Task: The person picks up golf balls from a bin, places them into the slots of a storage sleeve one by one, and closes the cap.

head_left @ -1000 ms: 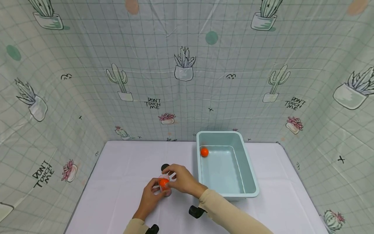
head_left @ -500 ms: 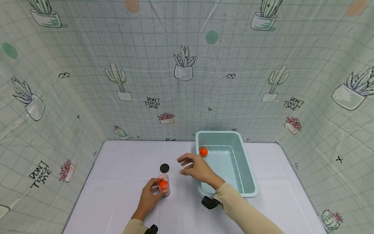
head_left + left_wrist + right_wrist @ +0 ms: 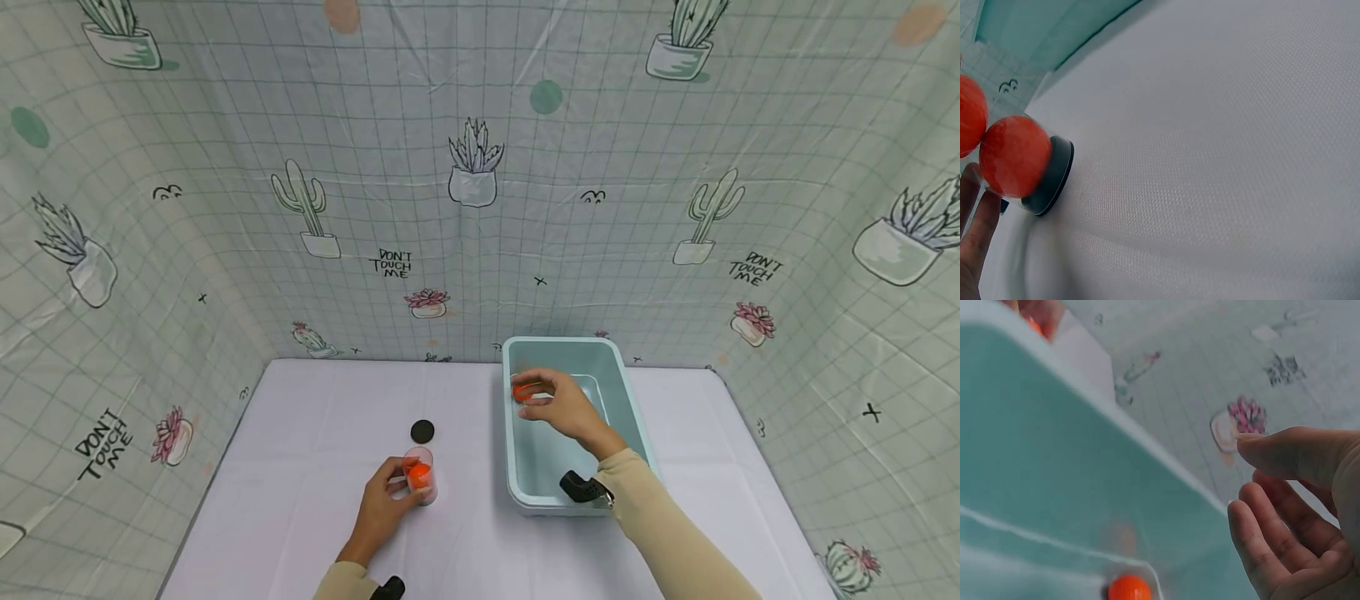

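Observation:
My left hand [image 3: 382, 508] grips a clear plastic canister [image 3: 429, 498] standing on the table. Orange balls [image 3: 1016, 156] are stacked inside it, above its dark base [image 3: 1050, 181]. A flat black round lid [image 3: 423, 431] lies just behind the canister. Over the left side of the pale blue bin [image 3: 636, 417] hovers my right hand [image 3: 566, 408], fingers loosely bent and nothing held. Another orange ball [image 3: 1129, 589] sits in the bin's far left corner. In the right wrist view, a gap separates it from my right hand [image 3: 1297, 519]; in the head view the fingers partly cover it.
A white cloth covers the table [image 3: 322, 417]. The bin's raised rim [image 3: 1104, 412] stands between my two hands. A patterned curtain [image 3: 480, 250] encloses the back and both sides.
My right hand has left the canister and moved right, over the bin, to above the orange ball there. My left hand has kept its grip on the canister in the same spot.

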`<move>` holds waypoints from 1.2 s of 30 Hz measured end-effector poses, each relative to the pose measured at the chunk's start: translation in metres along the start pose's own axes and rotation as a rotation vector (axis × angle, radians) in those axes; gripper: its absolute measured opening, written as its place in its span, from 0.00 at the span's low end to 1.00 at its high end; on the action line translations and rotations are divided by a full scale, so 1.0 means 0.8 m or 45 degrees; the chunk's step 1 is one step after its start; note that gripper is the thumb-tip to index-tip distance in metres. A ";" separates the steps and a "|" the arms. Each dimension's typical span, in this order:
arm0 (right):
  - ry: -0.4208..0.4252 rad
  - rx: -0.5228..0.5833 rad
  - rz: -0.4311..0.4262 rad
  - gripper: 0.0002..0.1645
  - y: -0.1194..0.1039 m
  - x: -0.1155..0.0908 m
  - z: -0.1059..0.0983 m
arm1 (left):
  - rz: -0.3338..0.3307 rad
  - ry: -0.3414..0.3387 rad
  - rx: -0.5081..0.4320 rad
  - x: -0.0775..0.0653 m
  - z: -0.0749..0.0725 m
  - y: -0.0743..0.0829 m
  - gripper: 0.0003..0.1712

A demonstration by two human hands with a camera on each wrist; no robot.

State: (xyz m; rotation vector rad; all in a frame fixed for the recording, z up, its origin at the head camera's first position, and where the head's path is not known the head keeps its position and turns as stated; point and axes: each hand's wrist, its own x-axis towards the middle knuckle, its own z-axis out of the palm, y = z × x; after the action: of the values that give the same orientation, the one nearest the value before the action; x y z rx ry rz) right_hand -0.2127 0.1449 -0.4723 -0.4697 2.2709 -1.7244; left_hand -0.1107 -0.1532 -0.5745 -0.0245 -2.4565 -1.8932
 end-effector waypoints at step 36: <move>-0.019 -0.378 0.226 0.32 0.122 0.083 -0.042 | 0.001 -0.007 -0.035 0.000 -0.002 0.005 0.25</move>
State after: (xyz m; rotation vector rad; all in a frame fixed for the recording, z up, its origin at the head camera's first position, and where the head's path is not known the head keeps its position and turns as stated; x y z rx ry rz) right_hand -0.2962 0.1719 -0.5576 -0.3230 2.4847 -1.3036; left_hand -0.1103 -0.1538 -0.5703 -0.0312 -2.4331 -1.9295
